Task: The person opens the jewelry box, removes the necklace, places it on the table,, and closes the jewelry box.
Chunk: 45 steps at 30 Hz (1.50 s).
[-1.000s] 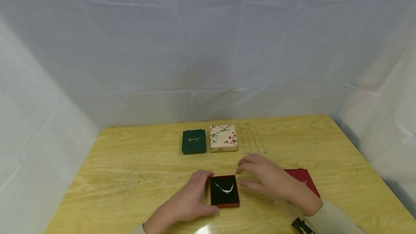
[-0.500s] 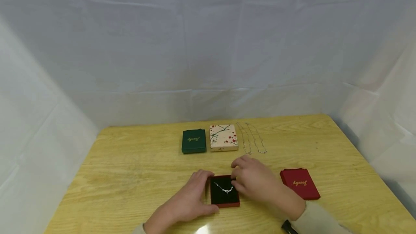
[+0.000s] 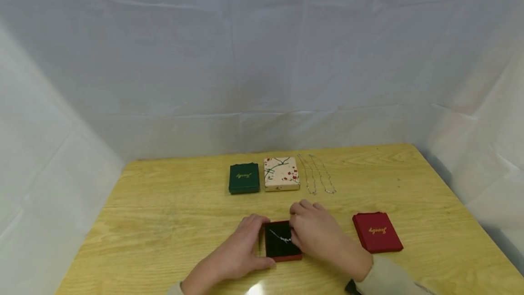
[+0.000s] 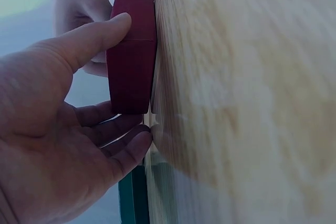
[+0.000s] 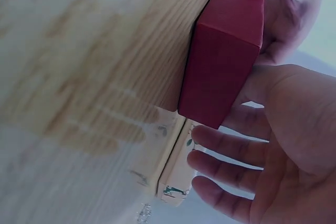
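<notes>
An uncovered red jewelry box bottom (image 3: 289, 258) with a black insert lies on the table in the head view. On the insert rests a silver necklace (image 3: 279, 236). My left hand (image 3: 237, 254) grips the box from the left; its thumb presses the front wall (image 4: 128, 56) and its fingers reach round the back. Over the box's right edge is my right hand (image 3: 319, 236), covering the necklace's right end. In the right wrist view its outer fingers (image 5: 228, 148) are loosely bent outside the box, while its thumb and fingertip contact with the necklace are hidden.
A red lid (image 3: 378, 232) with gold lettering lies to the right on the wooden table (image 3: 172, 213). Farther back stand a green box (image 3: 244, 178) and a floral box (image 3: 282, 174), with silver chain necklaces (image 3: 313, 176) beside them. White cloth (image 3: 262, 67) hangs round the table.
My right hand has come left from beside the box to its right edge, and the necklace's right end is now covered. The left hand and box stay put.
</notes>
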### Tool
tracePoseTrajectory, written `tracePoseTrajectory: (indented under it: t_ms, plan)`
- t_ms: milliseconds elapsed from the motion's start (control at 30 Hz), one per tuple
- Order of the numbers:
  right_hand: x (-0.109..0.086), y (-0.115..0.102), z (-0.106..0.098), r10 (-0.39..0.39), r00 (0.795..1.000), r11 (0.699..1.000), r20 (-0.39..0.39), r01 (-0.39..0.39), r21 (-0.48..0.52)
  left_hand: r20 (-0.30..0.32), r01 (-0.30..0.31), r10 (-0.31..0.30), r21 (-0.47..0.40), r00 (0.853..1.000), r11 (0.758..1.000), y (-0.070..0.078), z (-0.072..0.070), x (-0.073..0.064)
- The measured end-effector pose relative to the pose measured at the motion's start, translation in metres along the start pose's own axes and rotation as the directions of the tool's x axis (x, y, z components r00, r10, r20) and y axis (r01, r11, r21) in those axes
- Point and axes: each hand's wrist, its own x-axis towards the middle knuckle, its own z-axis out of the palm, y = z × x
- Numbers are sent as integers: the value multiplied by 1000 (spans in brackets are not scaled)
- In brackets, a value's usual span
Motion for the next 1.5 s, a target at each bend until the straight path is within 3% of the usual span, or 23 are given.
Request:
tracePoseTrajectory:
  t_ms: [233,733,900,1200,1500]
  plan:
    - [6,2,5,32,999,997,5,-32,66,5,2,-2,-10,1000,1000,0,0,0]
    - [1,7,2,-63,990,993,-127,75,87,-14,5,-5,11,1000,1000,1,2,-1]
    - [0,10,-1,-85,987,981,-140,108,161,-18,8,-8,13,1000,1000,1,2,-1]
    - [-4,15,-7,-50,998,921,-29,58,386,-19,9,-9,12,1000,1000,1,2,-1]
    - [-5,21,-9,7,997,780,73,-51,624,-6,18,-18,-1,1000,1000,1,1,0]
